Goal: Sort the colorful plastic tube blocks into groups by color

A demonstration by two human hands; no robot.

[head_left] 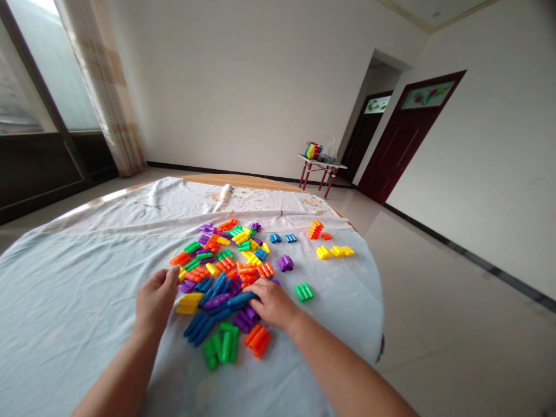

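A heap of bright plastic toy blocks [217,300], made of ridged, tube-like bars in blue, purple, green, orange and yellow, lies between my hands. My left hand [157,296] is closed at the heap's left edge, thumb against the fingers. A yellow block [182,273] is right by its fingertips; what the fingers pinch, if anything, is hidden. On the right, the fingers of my right hand [273,302] are closed on the end of a blue block [240,300] at the heap. Green blocks [222,346] and an orange block [258,340] lie nearest me.
Sorted by colour, blocks stand apart on the right: blue [291,238], orange [315,229], yellow [342,251], purple [285,263] and green [304,292]. A pale cloth [87,313] covers the round table. Farther off, a small table [324,164] holds bags.
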